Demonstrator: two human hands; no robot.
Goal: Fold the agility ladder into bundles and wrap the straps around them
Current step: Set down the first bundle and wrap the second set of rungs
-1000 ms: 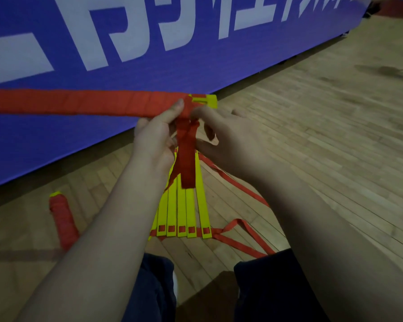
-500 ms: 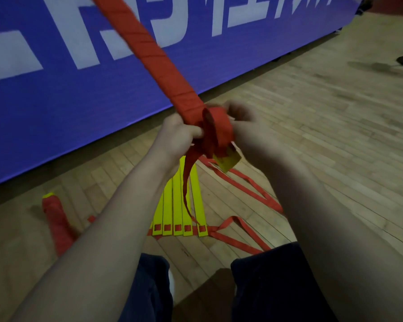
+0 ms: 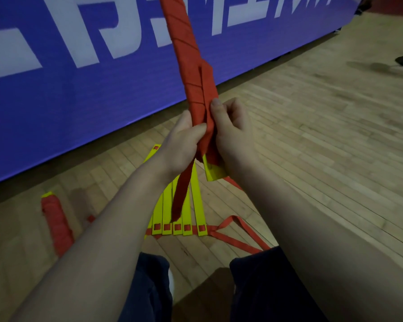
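Currently the steeply tilted bundle [image 3: 191, 73] is gripped at its lower end by the left hand [image 3: 182, 145] and the right hand [image 3: 230, 135], the loose strap [image 3: 182, 191] hanging below it.

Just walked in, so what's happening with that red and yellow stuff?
A person holds a strap-wrapped bundle up, with the left grip and right grip curled round its lower end. A loose strap tail hangs below. Yellow rungs lie unwrapped on the floor, and a second bundle lies to their left.
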